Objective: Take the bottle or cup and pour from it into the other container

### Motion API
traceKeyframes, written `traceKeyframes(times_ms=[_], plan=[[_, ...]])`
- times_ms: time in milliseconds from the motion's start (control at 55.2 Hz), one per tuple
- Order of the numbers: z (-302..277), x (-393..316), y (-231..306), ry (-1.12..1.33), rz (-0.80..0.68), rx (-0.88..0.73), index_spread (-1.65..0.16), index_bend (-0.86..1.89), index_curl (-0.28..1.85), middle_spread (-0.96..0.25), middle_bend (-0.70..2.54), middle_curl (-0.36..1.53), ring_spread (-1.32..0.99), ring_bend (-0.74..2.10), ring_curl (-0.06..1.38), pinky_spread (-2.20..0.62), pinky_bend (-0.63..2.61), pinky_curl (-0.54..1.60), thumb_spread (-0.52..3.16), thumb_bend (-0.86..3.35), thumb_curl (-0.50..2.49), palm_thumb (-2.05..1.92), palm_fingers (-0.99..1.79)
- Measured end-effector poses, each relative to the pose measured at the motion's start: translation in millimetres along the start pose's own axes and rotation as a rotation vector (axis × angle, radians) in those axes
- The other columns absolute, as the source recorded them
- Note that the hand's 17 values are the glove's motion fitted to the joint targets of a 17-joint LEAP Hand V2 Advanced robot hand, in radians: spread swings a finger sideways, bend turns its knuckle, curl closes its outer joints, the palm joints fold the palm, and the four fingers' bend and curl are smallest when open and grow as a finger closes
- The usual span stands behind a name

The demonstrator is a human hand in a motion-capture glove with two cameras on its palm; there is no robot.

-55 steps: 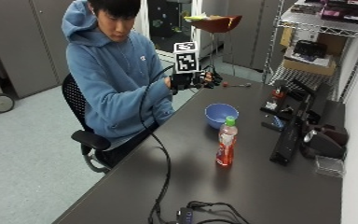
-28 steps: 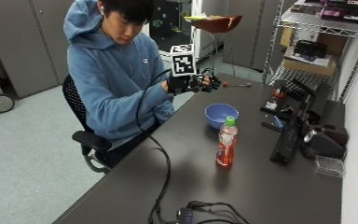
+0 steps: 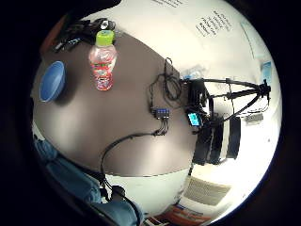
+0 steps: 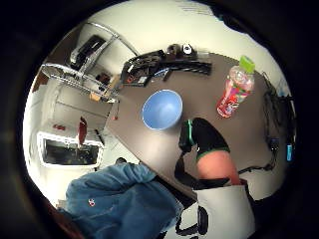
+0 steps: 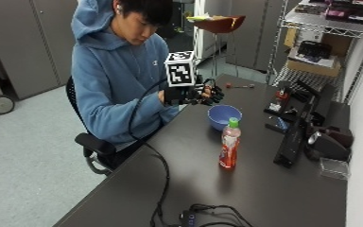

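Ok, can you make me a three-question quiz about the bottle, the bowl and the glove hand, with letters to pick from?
1. Where does the bottle stand?
A. on the table beside the bowl
B. inside the bowl
C. on the wire shelf

2. What colour is the bowl?
A. red
B. blue
C. yellow

3. What is the gloved right hand doing?
A. gripping the bottle
B. pressing on the bowl
C. held above the table, holding nothing

Answers: 1 A, it stands upright on the dark table next to the bowl. 2 B, the bowl shows blue in every view. 3 C, the hand is up near the person's chest, apart from both.
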State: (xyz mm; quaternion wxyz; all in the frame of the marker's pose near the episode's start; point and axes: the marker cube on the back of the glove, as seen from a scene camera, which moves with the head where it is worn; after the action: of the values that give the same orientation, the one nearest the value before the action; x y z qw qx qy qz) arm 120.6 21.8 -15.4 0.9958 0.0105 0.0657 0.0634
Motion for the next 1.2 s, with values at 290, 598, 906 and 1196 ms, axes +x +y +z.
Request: traceKeyframes(times_ms=[290, 598, 906, 1196], plan=[[-1.5, 53.9, 0.0, -0.221, -0.019, 0.157, -0.32, 0.14, 0.29, 0.04, 0.19, 0.29, 0.11, 0.29, 0.27, 0.25, 0.23, 0.32, 1.05, -0.02, 0.46, 0.69, 0.35], [34.6, 126.2, -8.0, -0.362, -0.004, 0.234, -0.31, 0.11, 0.26, 0.04, 0.20, 0.32, 0.10, 0.33, 0.29, 0.25, 0.26, 0.35, 1.01, -0.03, 0.46, 0.67, 0.32], [84.3, 142.1, -23.9, -0.561, 0.018, 0.280, -0.30, 0.10, 0.20, 0.05, 0.22, 0.33, 0.10, 0.39, 0.31, 0.25, 0.34, 0.37, 0.97, -0.03, 0.45, 0.65, 0.27], [122.9, 136.7, -48.6, -0.813, -0.002, 0.246, -0.30, 0.09, 0.17, 0.06, 0.24, 0.35, 0.10, 0.44, 0.32, 0.25, 0.38, 0.37, 0.94, -0.03, 0.43, 0.63, 0.23]])
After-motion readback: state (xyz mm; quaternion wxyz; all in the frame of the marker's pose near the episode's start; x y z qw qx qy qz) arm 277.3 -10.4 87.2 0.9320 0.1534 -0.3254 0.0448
